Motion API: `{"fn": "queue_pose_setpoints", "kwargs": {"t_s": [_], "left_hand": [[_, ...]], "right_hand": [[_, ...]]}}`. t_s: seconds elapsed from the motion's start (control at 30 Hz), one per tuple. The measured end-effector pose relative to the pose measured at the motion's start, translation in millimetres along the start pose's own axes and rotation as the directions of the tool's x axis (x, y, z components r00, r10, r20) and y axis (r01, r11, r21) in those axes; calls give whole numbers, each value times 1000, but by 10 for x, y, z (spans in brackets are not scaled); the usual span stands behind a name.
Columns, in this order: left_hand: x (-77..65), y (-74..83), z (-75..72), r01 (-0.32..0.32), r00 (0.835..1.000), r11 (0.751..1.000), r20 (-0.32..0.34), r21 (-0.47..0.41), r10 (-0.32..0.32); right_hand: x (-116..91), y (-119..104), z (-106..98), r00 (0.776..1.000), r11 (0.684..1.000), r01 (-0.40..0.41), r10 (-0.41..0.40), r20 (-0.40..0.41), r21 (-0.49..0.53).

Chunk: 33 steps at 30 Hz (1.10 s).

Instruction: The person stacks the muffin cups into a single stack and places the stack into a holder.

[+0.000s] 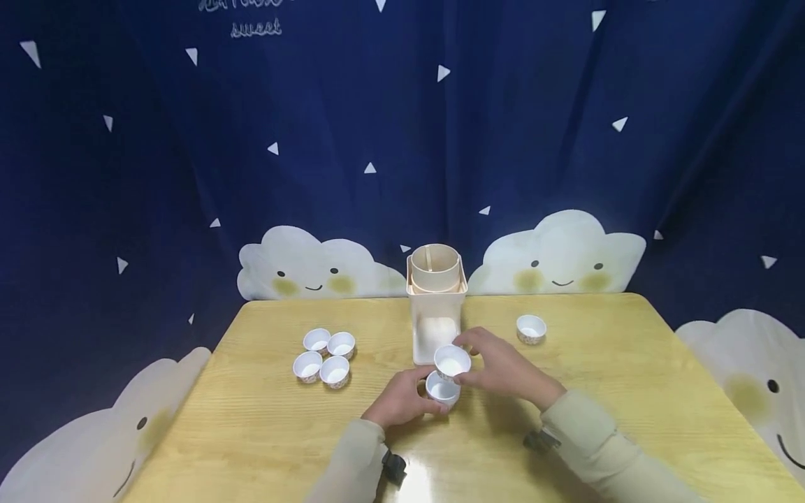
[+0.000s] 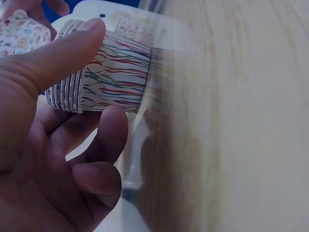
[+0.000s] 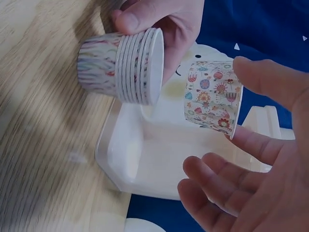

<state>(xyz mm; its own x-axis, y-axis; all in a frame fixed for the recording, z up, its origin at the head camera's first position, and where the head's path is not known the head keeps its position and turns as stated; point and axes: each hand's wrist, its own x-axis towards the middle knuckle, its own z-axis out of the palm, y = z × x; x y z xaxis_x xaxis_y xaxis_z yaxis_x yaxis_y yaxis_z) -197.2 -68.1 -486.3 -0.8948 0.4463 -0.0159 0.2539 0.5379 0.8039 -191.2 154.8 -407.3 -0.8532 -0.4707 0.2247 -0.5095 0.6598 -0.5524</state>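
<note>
My left hand grips a nested stack of paper baking cups with red, green and blue wavy stripes, thumb over the rims and fingers beneath. In the right wrist view the stack's open end faces the other hand. My right hand pinches a single paper baking cup by its rim, between thumb and a fingertip. Its pattern is small colourful flowers. In the head view this cup is just above the stack, and a small gap separates them in the right wrist view.
Several white-lined cups stand grouped on the left of the wooden table. Another cup stands alone at the right. A cream holder with a round container on top stands behind my hands, near the back edge.
</note>
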Motion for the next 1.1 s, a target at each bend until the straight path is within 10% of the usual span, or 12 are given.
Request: {"fn": "queue_pose_setpoints", "kwargs": {"t_s": [1.1], "left_hand": [[-7, -57, 54, -26, 998, 999, -57, 31, 27]], "right_hand": [[4, -30, 65, 997, 999, 4, -1, 72, -39]]}}
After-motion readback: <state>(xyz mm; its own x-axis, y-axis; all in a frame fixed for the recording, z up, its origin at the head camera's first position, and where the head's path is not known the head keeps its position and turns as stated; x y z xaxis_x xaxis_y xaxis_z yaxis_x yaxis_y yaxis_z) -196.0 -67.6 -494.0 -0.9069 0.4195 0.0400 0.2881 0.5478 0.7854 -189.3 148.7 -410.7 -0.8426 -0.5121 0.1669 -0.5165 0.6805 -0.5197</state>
